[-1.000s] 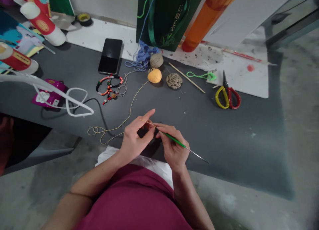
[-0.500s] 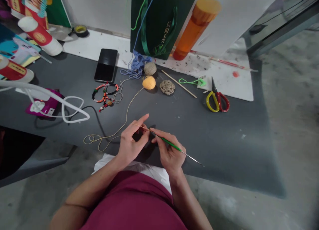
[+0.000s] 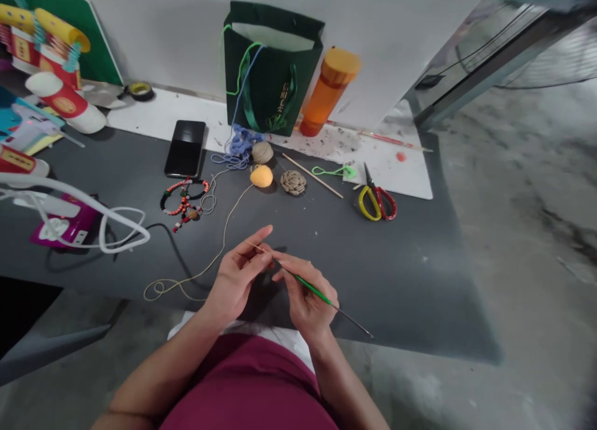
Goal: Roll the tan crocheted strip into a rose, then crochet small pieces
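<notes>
Between thumb and fingers, my right hand [image 3: 311,296] grips a crochet hook [image 3: 313,288] with a green handle and metal ends. Its working tip meets the fingertips of my left hand [image 3: 237,278], which pinch a thin yellow yarn [image 3: 224,231]; the forefinger is raised with the strand across it. Whatever stitches lie at the fingertips are too small to make out. From my left hand the yarn loops over the tabletop and runs up to a small yellow yarn ball [image 3: 262,176]. Beside that ball lie a beige ball [image 3: 262,152] and a coiled beige rosette [image 3: 293,182].
Scissors [image 3: 379,200], a wooden stick [image 3: 312,175] and a green loop of yarn [image 3: 333,171] lie right of the balls. A phone [image 3: 185,149] and beaded bracelet [image 3: 184,200] are left. Behind stand a dark green paper bag [image 3: 273,69] and orange bottle [image 3: 330,93]. White cables [image 3: 125,231] cross the left side.
The camera view has shifted, so the table's contents appear lower and further left. My left thumb has closed nearer the forefinger at the hook tip; both hands keep their holds.
</notes>
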`<action>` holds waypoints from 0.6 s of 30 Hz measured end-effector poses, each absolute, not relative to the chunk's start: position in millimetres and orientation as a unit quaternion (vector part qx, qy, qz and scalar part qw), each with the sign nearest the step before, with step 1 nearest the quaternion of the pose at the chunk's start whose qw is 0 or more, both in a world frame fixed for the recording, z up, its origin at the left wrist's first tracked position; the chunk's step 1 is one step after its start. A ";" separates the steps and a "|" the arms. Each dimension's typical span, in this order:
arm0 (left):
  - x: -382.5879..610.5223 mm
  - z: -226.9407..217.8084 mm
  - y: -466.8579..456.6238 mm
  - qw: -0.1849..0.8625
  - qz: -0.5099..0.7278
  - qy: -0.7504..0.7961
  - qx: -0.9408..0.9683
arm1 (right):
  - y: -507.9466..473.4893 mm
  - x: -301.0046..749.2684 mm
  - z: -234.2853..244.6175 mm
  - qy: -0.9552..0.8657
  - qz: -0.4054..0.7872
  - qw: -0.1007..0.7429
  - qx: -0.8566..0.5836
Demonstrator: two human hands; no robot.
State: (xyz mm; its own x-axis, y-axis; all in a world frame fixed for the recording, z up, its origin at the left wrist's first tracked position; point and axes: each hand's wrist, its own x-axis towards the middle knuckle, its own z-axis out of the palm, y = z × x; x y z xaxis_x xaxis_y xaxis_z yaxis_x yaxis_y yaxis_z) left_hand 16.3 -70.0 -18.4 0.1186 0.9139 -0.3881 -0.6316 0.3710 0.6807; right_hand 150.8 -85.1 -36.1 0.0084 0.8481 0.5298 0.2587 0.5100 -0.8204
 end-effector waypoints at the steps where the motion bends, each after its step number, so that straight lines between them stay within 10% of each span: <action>1: 16.2 -15.7 -67.2 0.726 0.533 0.397 0.176 | -82.4 150.1 -33.2 -0.656 0.252 0.575 -0.418; 9: 6.6 -12.0 -35.9 0.759 0.499 0.397 0.132 | -49.9 179.2 -4.5 -0.771 0.282 0.410 -0.397; 18: 10.6 -16.8 -33.1 0.791 0.448 0.402 0.110 | 85.8 248.6 -51.0 -0.619 0.034 0.308 -0.722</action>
State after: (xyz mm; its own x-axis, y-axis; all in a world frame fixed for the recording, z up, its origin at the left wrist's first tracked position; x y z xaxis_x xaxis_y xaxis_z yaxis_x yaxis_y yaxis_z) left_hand 10.6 -33.1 -16.8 0.2765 0.7968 -0.5373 -0.6205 0.5750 0.5333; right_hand 248.6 85.8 -51.0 0.2317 0.9139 0.3334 0.8725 -0.0437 -0.4867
